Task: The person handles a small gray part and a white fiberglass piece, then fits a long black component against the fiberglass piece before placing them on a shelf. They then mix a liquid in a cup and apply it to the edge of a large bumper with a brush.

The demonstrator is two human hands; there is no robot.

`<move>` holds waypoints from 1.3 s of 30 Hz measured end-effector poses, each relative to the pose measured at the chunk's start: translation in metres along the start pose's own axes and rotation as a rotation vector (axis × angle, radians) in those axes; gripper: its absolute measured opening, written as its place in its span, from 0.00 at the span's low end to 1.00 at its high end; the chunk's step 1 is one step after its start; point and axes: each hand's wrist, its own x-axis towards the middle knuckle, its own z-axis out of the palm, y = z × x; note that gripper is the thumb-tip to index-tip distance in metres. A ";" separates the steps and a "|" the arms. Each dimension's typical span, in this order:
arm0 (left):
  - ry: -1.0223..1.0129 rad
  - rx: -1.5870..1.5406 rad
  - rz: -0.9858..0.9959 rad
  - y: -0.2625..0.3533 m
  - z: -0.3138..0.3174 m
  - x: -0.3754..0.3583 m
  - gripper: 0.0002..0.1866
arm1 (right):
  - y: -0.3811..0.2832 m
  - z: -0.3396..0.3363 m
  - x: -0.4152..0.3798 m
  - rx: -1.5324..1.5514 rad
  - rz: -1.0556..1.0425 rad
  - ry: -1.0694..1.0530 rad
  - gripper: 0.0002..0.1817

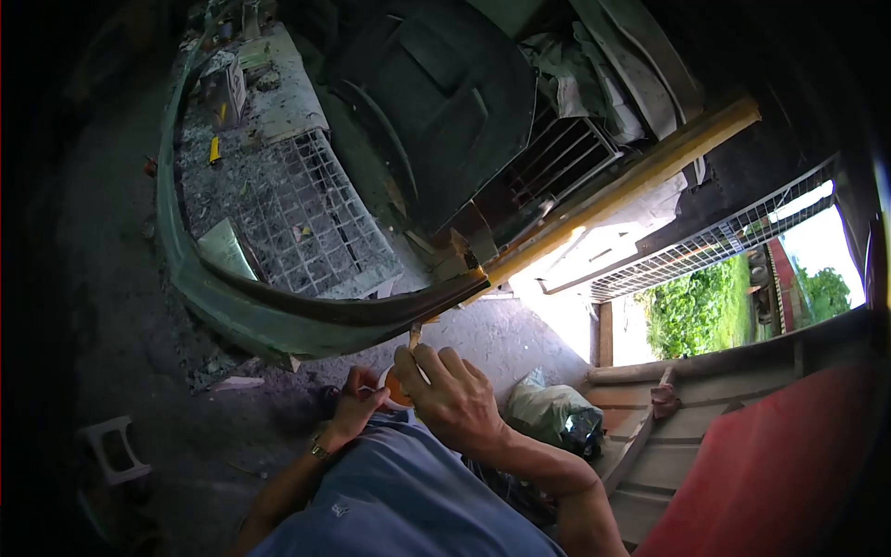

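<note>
My left hand (357, 406), with a watch at the wrist, is closed around the rim of a small white cup (394, 388) with orange contents. Just right of it and higher, my right hand (450, 395) pinches a thin brush (415, 336), whose tip is near the lower edge of a long curved greenish panel (278, 332). Whether the tip touches the panel is too small to tell. The panel curves around a littered work surface and meets a yellowish beam (613, 195) at its right end.
A wire grid (320, 204) and a yellow object (214, 150) lie on the littered surface. Large dark moulded panels (445, 102) stand behind. A plastic bag (552, 413) sits on the floor at right, near a red surface (789, 464). A white frame (116, 449) is at lower left.
</note>
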 end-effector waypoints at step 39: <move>0.169 -0.074 -0.097 -0.004 -0.028 -0.046 0.19 | -0.014 0.017 0.004 0.225 -0.001 0.060 0.15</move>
